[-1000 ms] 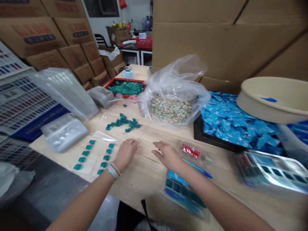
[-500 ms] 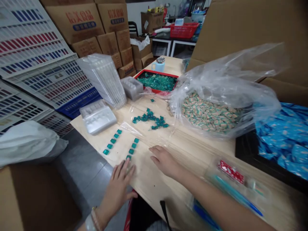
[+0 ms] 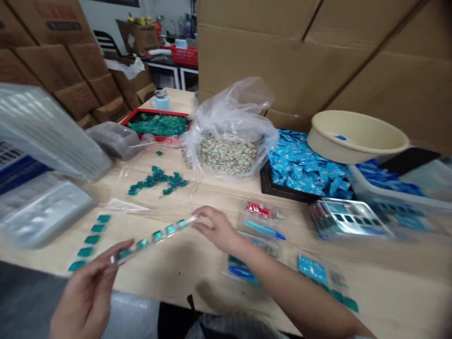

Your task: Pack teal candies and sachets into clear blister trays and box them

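Observation:
A clear plastic strip carrying a row of teal square pieces (image 3: 157,235) is raised above the table, tilted up toward the right. My left hand (image 3: 88,289) is closed on its near left end, thumb and fingers pinching it. At the far right end, the fingers of my right hand (image 3: 219,230) grip the strip. To the left on the tabletop lies another row of teal squares (image 3: 92,239). Beyond the strip sits a loose pile of teal pieces (image 3: 155,178).
Clear plastic trays (image 3: 47,212) stand at the left edge. A red-rimmed tray (image 3: 158,123) of teal pieces and a plastic bag of small packets (image 3: 229,153) are behind. Blue packets (image 3: 307,165), a cream basin (image 3: 358,136) and filled clear packs (image 3: 349,219) are at right.
Both hands were flat or hovering by the table; now they hold up the strip with the teal row. The view has turned right, bringing the basin and filled packs into sight.

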Demonstrator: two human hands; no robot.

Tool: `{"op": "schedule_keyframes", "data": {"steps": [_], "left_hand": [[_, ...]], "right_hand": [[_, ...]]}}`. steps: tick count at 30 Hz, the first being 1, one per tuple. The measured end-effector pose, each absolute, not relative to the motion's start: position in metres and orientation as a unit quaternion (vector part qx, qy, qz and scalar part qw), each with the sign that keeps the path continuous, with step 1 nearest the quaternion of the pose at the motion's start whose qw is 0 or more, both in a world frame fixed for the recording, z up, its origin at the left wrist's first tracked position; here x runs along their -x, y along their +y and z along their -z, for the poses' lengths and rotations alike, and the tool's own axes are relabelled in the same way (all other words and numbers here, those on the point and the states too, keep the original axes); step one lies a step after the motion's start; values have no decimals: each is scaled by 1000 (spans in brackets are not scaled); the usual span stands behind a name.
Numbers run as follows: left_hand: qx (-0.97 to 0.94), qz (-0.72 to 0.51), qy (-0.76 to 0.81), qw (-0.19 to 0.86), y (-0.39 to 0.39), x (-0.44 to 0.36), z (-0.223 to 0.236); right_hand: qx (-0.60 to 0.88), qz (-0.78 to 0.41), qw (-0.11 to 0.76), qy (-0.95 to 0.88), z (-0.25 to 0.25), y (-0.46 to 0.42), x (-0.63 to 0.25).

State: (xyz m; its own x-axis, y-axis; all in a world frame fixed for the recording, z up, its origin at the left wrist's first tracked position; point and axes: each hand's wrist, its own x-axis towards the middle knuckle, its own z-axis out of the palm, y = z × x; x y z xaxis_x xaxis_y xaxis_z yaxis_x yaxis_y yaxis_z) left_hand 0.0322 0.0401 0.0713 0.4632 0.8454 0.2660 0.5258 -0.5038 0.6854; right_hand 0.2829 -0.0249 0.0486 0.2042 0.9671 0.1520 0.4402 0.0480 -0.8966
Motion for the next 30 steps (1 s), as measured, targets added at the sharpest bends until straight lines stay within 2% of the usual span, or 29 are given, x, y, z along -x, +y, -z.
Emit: {"op": "schedule_keyframes", "data": {"steps": [3,6,8,10,13,16,18,24,28,30], "left_hand": [[-759,-295,350,463,34,-125,-95],[-697,-175,267,642,20,-225,-88],[-672,-81,259,689,11,-276,-70],[-701,-27,268,660,7,-310,-50],[-799,-49,239,549,10,-329,-26],[-851,-59,200,482,13,-328,-19],[-862,-64,193,465,12,-327,-20],[-831,-107,232,494,7,-327,-22],[-846,-130,233,462,8,-330,-21],[-826,-122,262,483,8,-335,-24]], "right_hand": [[669,-321,558,-371,-72,-87,-332],[725,-280,588,-224,-73,-150,-372],[752,-260,590,-137,-58,-178,-392],[779,-238,574,-84,-35,-190,-408],[847,-158,496,-110,-1,-188,-426],[887,-95,420,-168,18,-182,-433],[889,-88,409,-187,22,-182,-433],[848,-93,495,-166,25,-190,-430],[802,-142,562,-142,34,-188,-435],[788,-153,581,-138,39,-187,-437]]}}
